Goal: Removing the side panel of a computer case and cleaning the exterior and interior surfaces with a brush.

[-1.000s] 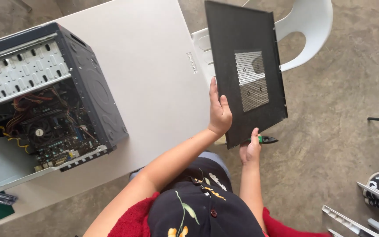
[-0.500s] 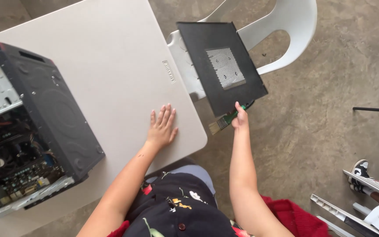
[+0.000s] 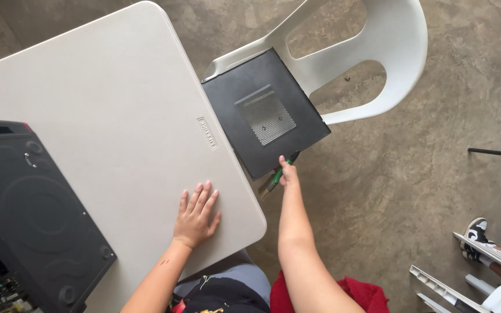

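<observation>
Head view, looking down. The surface (image 3: 105,110), a pale grey plastic folding top with rounded corners and a faintly pebbled finish, fills the upper left and centre of the frame. At lower left stands an open computer case (image 3: 30,214), matt black sheet metal with pressed circular ribs, its circuit boards just visible at the bottom left corner. Upper right of centre, a white moulded plastic chair (image 3: 372,69), smooth with a cut-out back, stands on a mottled concrete floor (image 3: 424,185) just beside the edge of the surface.

The step in hand appears to be setting aside the black side panel (image 3: 265,113): a flat, square, thin metal sheet with a perforated vent grille at its middle, lying on the chair seat with one edge close to the surface. The right hand (image 3: 286,174) touches the panel's lower corner, its fingers closed around a small green-handled tool (image 3: 276,178), probably a screwdriver. The left hand (image 3: 196,213) rests flat on the surface near its lower edge, fingers spread and holding nothing.

The next move likely calls for a clean release of the panel, leaving it seated level so the slick sheet does not slide off the smooth seat. At lower right, another person's black-and-white shoe (image 3: 475,232) shows beside a second white chair.
</observation>
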